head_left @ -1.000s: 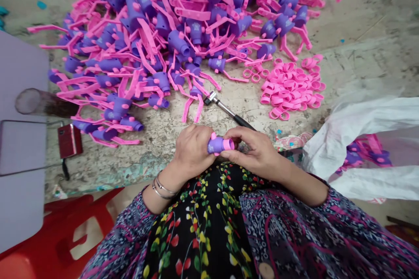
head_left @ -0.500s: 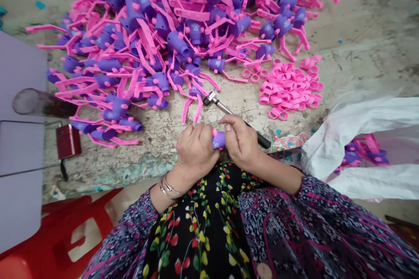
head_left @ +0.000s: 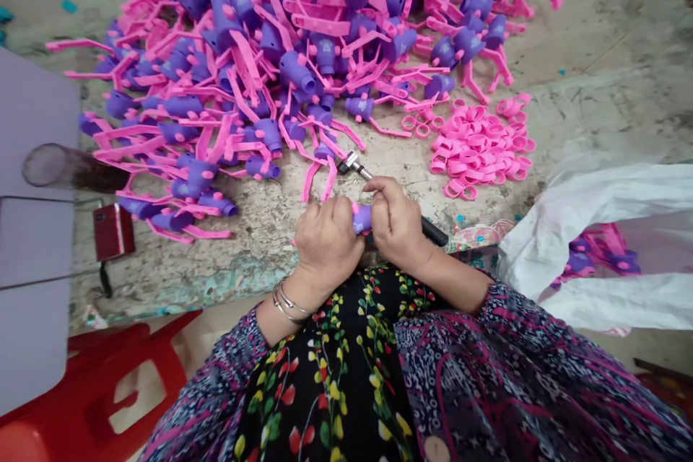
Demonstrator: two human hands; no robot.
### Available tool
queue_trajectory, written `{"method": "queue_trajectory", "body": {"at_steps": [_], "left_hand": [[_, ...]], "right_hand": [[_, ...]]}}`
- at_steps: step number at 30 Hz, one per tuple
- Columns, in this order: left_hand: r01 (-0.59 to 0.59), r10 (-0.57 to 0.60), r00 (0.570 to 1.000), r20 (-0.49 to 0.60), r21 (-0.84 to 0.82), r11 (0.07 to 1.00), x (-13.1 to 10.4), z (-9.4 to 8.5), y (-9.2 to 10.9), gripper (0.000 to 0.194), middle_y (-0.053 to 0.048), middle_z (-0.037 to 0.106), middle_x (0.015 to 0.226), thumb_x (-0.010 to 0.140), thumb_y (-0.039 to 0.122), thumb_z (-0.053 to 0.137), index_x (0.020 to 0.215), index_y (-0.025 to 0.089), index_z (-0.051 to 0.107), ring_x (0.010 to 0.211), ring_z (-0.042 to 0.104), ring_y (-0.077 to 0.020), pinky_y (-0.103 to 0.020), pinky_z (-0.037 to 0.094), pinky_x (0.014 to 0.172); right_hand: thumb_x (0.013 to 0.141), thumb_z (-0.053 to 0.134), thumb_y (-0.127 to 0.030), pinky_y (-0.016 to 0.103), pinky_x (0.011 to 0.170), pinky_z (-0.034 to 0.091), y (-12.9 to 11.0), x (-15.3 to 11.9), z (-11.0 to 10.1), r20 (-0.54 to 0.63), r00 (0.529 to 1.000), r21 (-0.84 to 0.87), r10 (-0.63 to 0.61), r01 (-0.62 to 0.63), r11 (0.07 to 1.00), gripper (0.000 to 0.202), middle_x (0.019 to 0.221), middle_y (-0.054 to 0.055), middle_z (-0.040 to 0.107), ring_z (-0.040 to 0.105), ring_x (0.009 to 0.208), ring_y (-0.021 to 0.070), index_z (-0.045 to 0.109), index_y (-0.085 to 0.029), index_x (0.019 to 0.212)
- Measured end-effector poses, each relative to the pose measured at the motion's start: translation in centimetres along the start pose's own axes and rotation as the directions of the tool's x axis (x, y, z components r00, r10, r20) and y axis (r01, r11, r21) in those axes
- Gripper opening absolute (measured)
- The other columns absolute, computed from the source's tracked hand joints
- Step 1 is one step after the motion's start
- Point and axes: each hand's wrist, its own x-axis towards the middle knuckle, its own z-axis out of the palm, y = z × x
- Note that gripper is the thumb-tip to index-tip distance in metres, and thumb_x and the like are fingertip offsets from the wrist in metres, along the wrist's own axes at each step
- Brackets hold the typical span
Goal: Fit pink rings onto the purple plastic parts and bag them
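Between my two fists, in the head view, shows the middle of a purple plastic piece with pink parts (head_left: 361,218). My left hand (head_left: 329,240) is wrapped round its left end, where a bit of pink peeks out. My right hand (head_left: 398,222) is closed round the other end, thumb and forefinger uppermost. Both ends of the piece are hidden in the fingers. Behind my right hand a hammer (head_left: 354,162) lies on the table, its black handle partly covered. Just right of it sits a heap of small pink rings (head_left: 479,144).
A large pile of purple pieces with pink arms (head_left: 260,72) covers the back of the worn table (head_left: 260,231). At left are a clear glass (head_left: 48,167) with dark contents and a dark red box (head_left: 113,232). A white sack (head_left: 546,231) holding similar pieces is at right; a red chair (head_left: 162,361) is lower left.
Both hands have risen slightly with the purple piece, still gripping it. My right hand now covers more of the hammer's shaft. The pile and the rings look the same.
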Motion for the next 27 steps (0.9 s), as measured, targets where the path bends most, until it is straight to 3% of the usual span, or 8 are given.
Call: {"method": "queue_trajectory", "body": {"at_steps": [4,9,12,15,19,22,24,27], "left_hand": [[0.004,-0.004,0.999,0.039,0.001,1.000,-0.3,0.0,0.0,0.004,-0.004,0.061,0.064,0.078,0.024,0.056,0.075,0.022,0.054,0.065,0.052,-0.0223,-0.035,0.030,0.057],[0.031,-0.030,0.996,0.081,0.001,1.000,-0.1,0.1,0.0,0.001,-0.005,0.062,0.065,0.076,0.022,0.056,0.076,0.022,0.055,0.067,0.055,-0.0232,-0.035,0.031,0.057],[0.073,-0.070,0.991,0.111,-0.020,0.997,0.0,0.2,-0.1,0.010,-0.006,0.064,0.069,0.076,0.029,0.061,0.080,0.021,0.057,0.069,0.056,-0.0238,-0.035,0.034,0.057],[0.094,-0.087,0.986,0.145,-0.038,0.995,0.0,0.3,-0.3,0.017,-0.006,0.064,0.071,0.076,0.036,0.065,0.081,0.020,0.058,0.070,0.056,-0.0239,-0.035,0.035,0.058],[0.107,-0.092,0.983,0.160,-0.084,0.991,-0.2,0.5,-0.6,0.021,-0.006,0.065,0.073,0.073,0.036,0.068,0.082,0.021,0.058,0.074,0.058,-0.0247,-0.035,0.038,0.061],[0.136,-0.114,0.980,0.165,-0.128,0.982,-0.3,0.6,-1.0,0.021,-0.005,0.065,0.073,0.069,0.033,0.069,0.082,0.021,0.057,0.074,0.059,-0.0250,-0.035,0.040,0.063],[0.169,-0.142,0.974,0.175,-0.151,0.974,-0.4,0.7,-1.3,0.023,-0.005,0.066,0.074,0.068,0.031,0.069,0.084,0.021,0.057,0.074,0.060,-0.0249,-0.034,0.041,0.063],[0.224,-0.191,0.963,0.190,-0.172,0.959,-0.5,0.8,-1.6,0.025,-0.005,0.066,0.075,0.065,0.029,0.069,0.085,0.021,0.056,0.075,0.060,-0.0248,-0.034,0.042,0.064]], "right_hand": [[0.091,0.036,-0.021,0.029,0.060,0.041,0.7,0.0,-0.4,0.074,0.981,-0.097,-0.177,0.184,0.978,0.024,0.071,0.001,0.062,0.056,0.059,0.0154,0.055,-0.019,0.105],[0.087,0.037,-0.019,0.026,0.054,0.036,0.2,0.3,0.1,0.112,0.969,0.192,0.220,-0.239,0.952,0.016,0.062,-0.005,0.050,0.045,0.052,0.0120,0.052,-0.022,0.093],[0.082,0.038,-0.015,0.025,0.053,0.035,0.0,0.8,0.5,0.082,0.895,0.398,0.439,-0.433,0.808,0.015,0.060,-0.005,0.045,0.042,0.053,0.0115,0.051,-0.022,0.086],[0.087,0.039,-0.017,0.022,0.049,0.031,0.1,1.2,0.6,0.188,0.828,0.596,0.528,-0.523,0.609,0.013,0.053,-0.008,0.040,0.036,0.047,0.0099,0.051,-0.022,0.090],[0.093,0.048,-0.037,0.019,0.043,0.027,0.3,1.3,0.0,0.394,0.768,0.727,0.506,-0.597,0.340,0.018,0.051,-0.009,0.041,0.032,0.042,0.0063,0.053,-0.021,0.087],[0.085,0.062,-0.050,0.017,0.044,0.033,0.6,1.3,-0.8,0.565,0.683,0.715,0.463,-0.685,0.139,0.032,0.057,-0.007,0.048,0.041,0.045,0.0048,0.057,-0.018,0.080],[0.079,0.071,-0.049,0.017,0.049,0.041,1.0,1.2,-1.3,0.643,0.637,0.698,0.425,-0.716,0.015,0.034,0.062,-0.005,0.054,0.049,0.051,0.0054,0.061,-0.017,0.081],[0.078,0.075,-0.041,0.018,0.057,0.050,1.5,1.1,-2.1,0.686,0.624,0.694,0.374,-0.715,-0.081,0.029,0.076,-0.001,0.063,0.056,0.060,0.0059,0.067,-0.016,0.089]]}}
